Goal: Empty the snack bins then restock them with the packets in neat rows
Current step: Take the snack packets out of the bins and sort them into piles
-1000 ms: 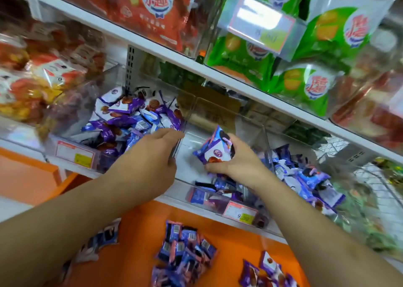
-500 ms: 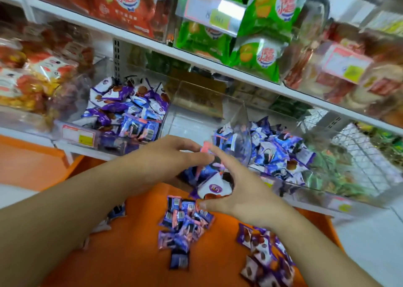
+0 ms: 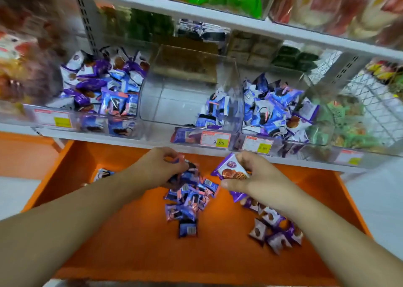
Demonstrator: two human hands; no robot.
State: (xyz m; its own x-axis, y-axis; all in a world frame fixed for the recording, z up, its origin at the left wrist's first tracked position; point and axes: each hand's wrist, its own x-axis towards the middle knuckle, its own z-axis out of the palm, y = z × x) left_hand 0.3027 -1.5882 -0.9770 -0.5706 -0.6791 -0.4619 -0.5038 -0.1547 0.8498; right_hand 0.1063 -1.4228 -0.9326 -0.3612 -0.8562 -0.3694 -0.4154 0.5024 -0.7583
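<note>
Left hand (image 3: 160, 166) grips blue packets (image 3: 185, 174); right hand (image 3: 254, 177) pinches a tilted purple packet (image 3: 231, 170).

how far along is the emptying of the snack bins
Partly done: the middle bin is almost bare, and two piles of packets lie on the orange ledge. In hand: the left hand and right hand each hold packets over those piles. Left: the full side bins, then restocking in rows.

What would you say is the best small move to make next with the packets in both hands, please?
Probably drop them onto the orange ledge: the left hand grips blue packets above the blue pile, the right hand a purple packet near the purple pile.
</note>
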